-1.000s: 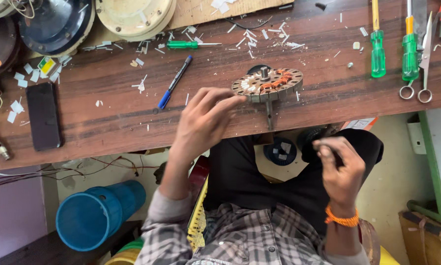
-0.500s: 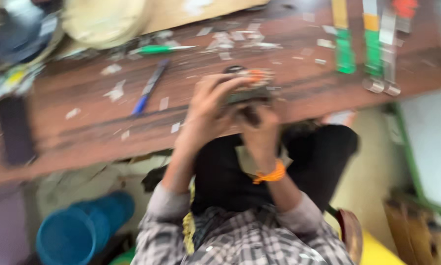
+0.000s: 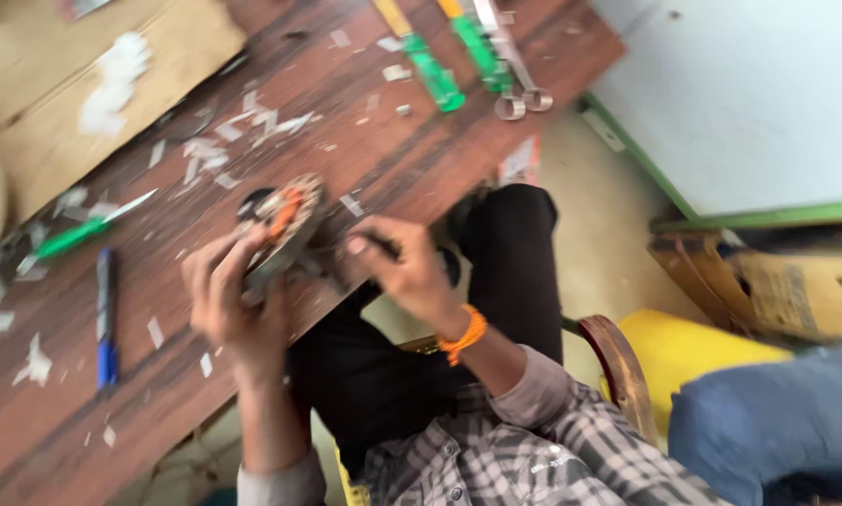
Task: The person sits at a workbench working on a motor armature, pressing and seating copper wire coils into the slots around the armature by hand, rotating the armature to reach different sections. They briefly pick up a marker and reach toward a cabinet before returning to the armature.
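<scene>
My left hand (image 3: 229, 300) grips a round motor stator (image 3: 285, 225) with copper-coloured windings, tilted up on edge at the front of the brown wooden bench (image 3: 383, 159). My right hand (image 3: 407, 272), with an orange band at the wrist, is closed on a small dark tool (image 3: 383, 245) whose tip points at the stator. The picture is blurred by motion, so fine detail of the tool is lost.
A blue pen (image 3: 105, 319) and a green-handled screwdriver (image 3: 79, 234) lie left of the hands. Two more green-handled screwdrivers (image 3: 435, 80) and scissors (image 3: 514, 84) lie at the far right. White paper scraps (image 3: 243, 141) litter the bench. A wooden chair arm (image 3: 618, 365) and yellow object (image 3: 692, 356) are at right.
The view has swung and tilted. My right hand came up from my lap to the stator with the tool, and my left hand has tipped the stator up on edge.
</scene>
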